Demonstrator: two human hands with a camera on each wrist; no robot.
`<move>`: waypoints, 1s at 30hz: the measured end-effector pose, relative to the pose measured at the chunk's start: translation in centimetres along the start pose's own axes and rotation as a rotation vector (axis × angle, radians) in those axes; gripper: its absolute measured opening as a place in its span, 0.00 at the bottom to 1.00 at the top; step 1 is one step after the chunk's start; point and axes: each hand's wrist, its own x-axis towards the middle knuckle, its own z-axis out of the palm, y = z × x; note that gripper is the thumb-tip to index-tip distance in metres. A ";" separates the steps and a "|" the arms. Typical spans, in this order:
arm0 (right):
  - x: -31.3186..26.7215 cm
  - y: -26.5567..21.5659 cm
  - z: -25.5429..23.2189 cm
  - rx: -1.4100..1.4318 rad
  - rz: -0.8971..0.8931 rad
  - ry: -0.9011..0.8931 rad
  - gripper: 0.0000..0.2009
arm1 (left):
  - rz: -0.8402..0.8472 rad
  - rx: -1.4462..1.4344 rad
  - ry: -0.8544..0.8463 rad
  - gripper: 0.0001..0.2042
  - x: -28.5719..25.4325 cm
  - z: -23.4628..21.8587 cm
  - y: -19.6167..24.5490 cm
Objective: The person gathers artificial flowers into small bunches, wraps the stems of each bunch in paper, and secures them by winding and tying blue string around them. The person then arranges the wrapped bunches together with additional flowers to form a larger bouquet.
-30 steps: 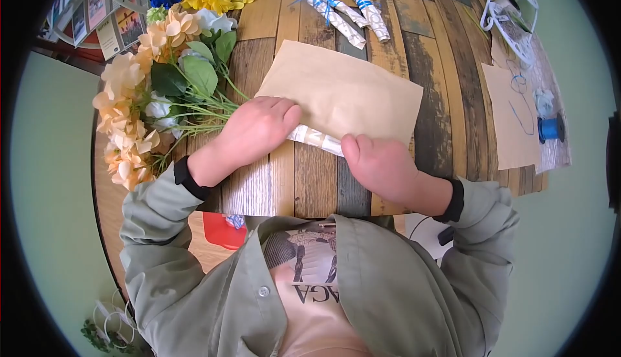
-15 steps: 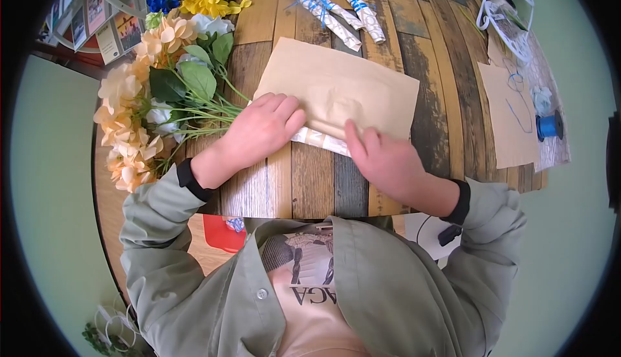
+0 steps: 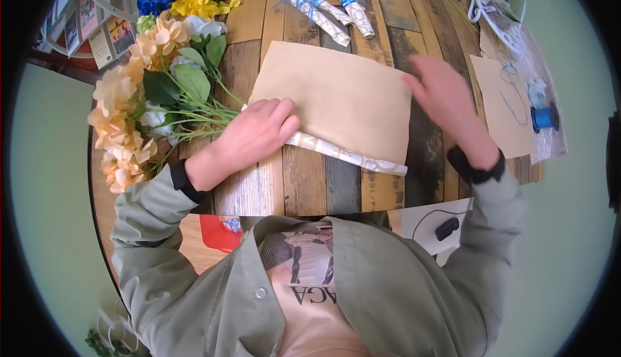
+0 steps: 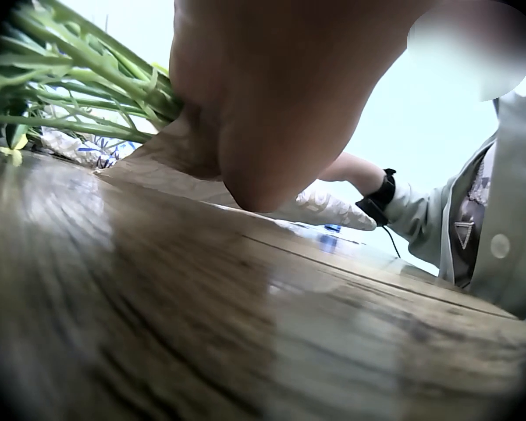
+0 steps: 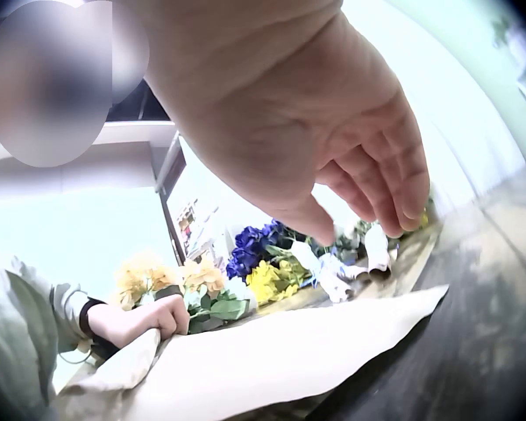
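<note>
Weathered, multicoloured planks make up the table (image 3: 310,182), which is crowded at its far and left edges with artificial flowers. At its middle a sheet of brown kraft paper (image 3: 336,101) is laid over a patterned white wrapping sheet (image 3: 349,155), whose near edge is left showing as a narrow strip. Half a second ago that near edge was pressed by both hands; now it is pinned by the left hand (image 3: 255,134) alone, fingers flat and relaxed on the near-left corner, just beside the green stems of the peach and white bouquet (image 3: 139,108).

The right hand (image 3: 443,95) has been lifted off the paper and is carried, blurred by motion, over the far-right corner of the sheet. Nothing is held in it: in the right wrist view its fingers (image 5: 394,189) are seen loosely extended above the paper, clear of the surface.

With the right hand gone, the patterned strip is uncovered along the whole near edge and the sheets are steadied at one corner only. The smoothing of that edge is judged to be finished. On the right, the blue ribbon spool (image 3: 544,118) lies untouched on another sheet of paper, well apart from the raised hand. At the far side, two wrapped bundles tied with blue ribbon (image 3: 323,4) are left lying.
</note>
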 end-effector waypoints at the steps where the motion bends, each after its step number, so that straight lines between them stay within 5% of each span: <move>1: 0.9 -0.1 1.9 0.106 -0.046 0.035 0.18 | 0.000 0.006 -0.020 0.06 0.0 0.1 0.1; 6: 3.2 -3.9 6.4 0.086 -0.049 -0.187 0.15 | 0.022 0.018 -0.053 0.06 -0.5 0.6 0.0; 10: 3.8 -4.4 7.3 0.089 -0.174 -0.125 0.15 | 0.063 0.020 -0.021 0.05 -0.6 0.2 -0.1; 13: 4.3 -4.5 6.4 0.369 -0.047 -0.185 0.17 | 0.097 -0.023 -0.032 0.06 -0.9 0.0 -0.5; 15: 4.8 -4.1 5.2 0.578 0.022 -0.380 0.18 | 0.125 -0.050 -0.028 0.07 -1.1 -0.2 -0.4; 17: 5.5 -3.5 4.8 0.531 0.006 -0.388 0.19 | 0.142 -0.328 0.033 0.11 -0.8 -0.9 -0.4; 30: 6.2 -2.4 5.8 0.382 -0.072 -0.303 0.20 | 0.160 -0.584 -0.060 0.07 -0.5 -1.3 -1.2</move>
